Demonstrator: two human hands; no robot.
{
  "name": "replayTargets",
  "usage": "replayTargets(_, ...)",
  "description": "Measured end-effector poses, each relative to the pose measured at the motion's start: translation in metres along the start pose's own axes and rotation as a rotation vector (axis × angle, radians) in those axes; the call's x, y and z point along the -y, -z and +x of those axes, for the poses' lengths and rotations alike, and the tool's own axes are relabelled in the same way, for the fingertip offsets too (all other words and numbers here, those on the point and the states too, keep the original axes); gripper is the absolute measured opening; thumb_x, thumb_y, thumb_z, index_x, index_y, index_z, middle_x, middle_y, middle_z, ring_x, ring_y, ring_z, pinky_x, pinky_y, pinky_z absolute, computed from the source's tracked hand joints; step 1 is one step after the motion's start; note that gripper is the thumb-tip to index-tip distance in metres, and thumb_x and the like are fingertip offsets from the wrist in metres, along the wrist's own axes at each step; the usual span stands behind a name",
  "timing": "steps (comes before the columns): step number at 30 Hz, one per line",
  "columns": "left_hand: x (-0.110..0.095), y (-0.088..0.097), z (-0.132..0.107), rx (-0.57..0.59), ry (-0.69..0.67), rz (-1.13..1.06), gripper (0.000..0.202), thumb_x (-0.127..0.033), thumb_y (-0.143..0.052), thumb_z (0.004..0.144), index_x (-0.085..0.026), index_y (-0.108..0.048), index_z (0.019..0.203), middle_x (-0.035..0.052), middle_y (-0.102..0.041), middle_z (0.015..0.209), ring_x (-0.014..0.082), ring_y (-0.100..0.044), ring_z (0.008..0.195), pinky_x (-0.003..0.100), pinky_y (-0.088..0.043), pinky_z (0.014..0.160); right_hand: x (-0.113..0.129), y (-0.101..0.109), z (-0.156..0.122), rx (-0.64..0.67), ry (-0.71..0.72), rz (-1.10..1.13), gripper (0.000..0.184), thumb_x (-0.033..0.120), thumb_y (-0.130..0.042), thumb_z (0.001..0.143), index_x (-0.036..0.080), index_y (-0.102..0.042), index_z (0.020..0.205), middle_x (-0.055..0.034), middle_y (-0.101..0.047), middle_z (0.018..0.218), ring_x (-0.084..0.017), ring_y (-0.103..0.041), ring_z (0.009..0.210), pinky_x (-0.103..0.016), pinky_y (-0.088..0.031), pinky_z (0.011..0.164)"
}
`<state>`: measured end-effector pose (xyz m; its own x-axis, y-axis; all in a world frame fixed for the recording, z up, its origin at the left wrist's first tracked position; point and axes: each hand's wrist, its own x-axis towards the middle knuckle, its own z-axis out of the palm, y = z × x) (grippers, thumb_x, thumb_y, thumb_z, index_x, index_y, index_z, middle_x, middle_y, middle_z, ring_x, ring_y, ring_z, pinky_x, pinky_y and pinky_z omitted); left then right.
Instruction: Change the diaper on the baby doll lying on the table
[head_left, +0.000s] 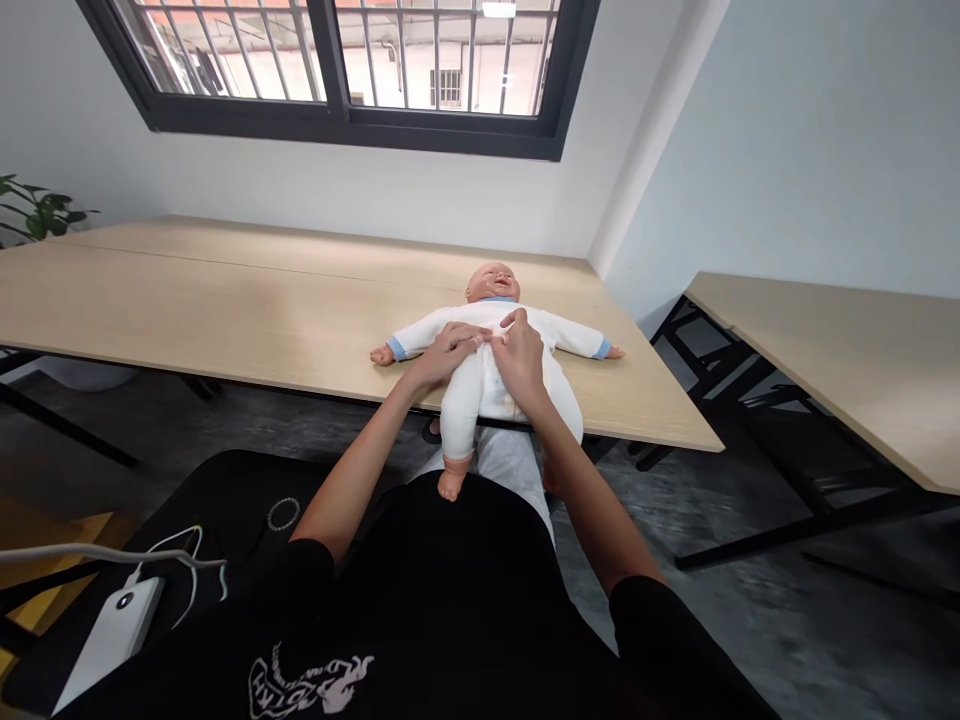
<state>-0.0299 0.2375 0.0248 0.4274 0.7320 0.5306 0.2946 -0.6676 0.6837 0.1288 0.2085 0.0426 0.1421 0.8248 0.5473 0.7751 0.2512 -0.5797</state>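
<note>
A baby doll lies on its back on a light wood table, dressed in a white onesie with blue cuffs. Its arms are spread and its legs hang past the table's near edge towards me. My left hand rests on the onesie's chest, its fingers reaching the centre front. My right hand is just beside it, with its fingertips pinching the same fabric. The fingertips of both hands meet there, hiding any fastening.
A second wood table on black legs stands to the right. A white power bank with a cable lies at the lower left, on black fabric. A green plant shows at the far left, below a barred window.
</note>
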Motion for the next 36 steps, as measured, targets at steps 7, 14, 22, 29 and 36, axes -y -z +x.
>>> replayTargets(7,-0.040,0.000,-0.006,0.156,-0.055,0.423,0.039,-0.043,-0.049,0.103,-0.023,-0.067,0.131,0.0072,-0.060,0.145,0.0310,-0.036,0.148,0.053,-0.024,0.122,-0.009,0.010,0.009,-0.083,-0.007,-0.005,0.022,0.011,-0.037,0.078,0.017,-0.048,0.096,-0.0074,-0.061,0.086,-0.021,-0.055,0.081,-0.032,-0.043,0.076)
replayTargets(14,-0.055,-0.009,-0.012,0.189,-0.036,0.499,0.054,-0.054,-0.048,0.101,-0.022,-0.056,0.144,0.0116,-0.052,0.153,0.0310,-0.038,0.149,0.054,-0.018,0.126,-0.056,0.056,-0.002,-0.180,-0.154,0.182,0.033,0.039,-0.054,0.086,0.016,-0.058,0.109,-0.0153,-0.061,0.116,-0.026,-0.058,0.106,-0.049,-0.047,0.102)
replayTargets(22,-0.056,-0.012,-0.014,0.154,0.031,0.517,0.056,-0.054,-0.047,0.102,-0.020,-0.053,0.146,0.0139,-0.049,0.155,0.0337,-0.034,0.152,0.057,-0.024,0.123,-0.047,0.031,-0.032,0.036,-0.112,0.408,0.045,0.051,-0.048,0.092,0.016,-0.062,0.116,-0.0131,-0.062,0.129,-0.026,-0.056,0.125,-0.049,-0.040,0.116)
replayTargets(29,-0.065,-0.002,-0.025,-0.013,0.017,0.242,0.029,-0.037,-0.061,0.098,-0.021,-0.071,0.120,0.0099,-0.067,0.134,0.0324,-0.047,0.143,0.055,-0.032,0.121,-0.016,0.035,-0.057,-0.140,-0.161,0.490,0.041,0.050,-0.053,0.091,0.017,-0.059,0.114,-0.0138,-0.059,0.130,-0.025,-0.055,0.127,-0.047,-0.041,0.117)
replayTargets(36,-0.143,-0.010,-0.103,-0.121,0.302,-0.552,0.023,-0.039,-0.081,0.083,-0.016,-0.074,0.084,0.0048,-0.072,0.080,0.0181,-0.068,0.079,0.030,-0.057,0.079,0.047,0.072,-0.150,-0.089,-0.095,0.738,0.027,0.043,-0.062,0.096,0.017,-0.057,0.100,-0.0043,-0.062,0.096,-0.014,-0.060,0.091,-0.027,-0.051,0.083)
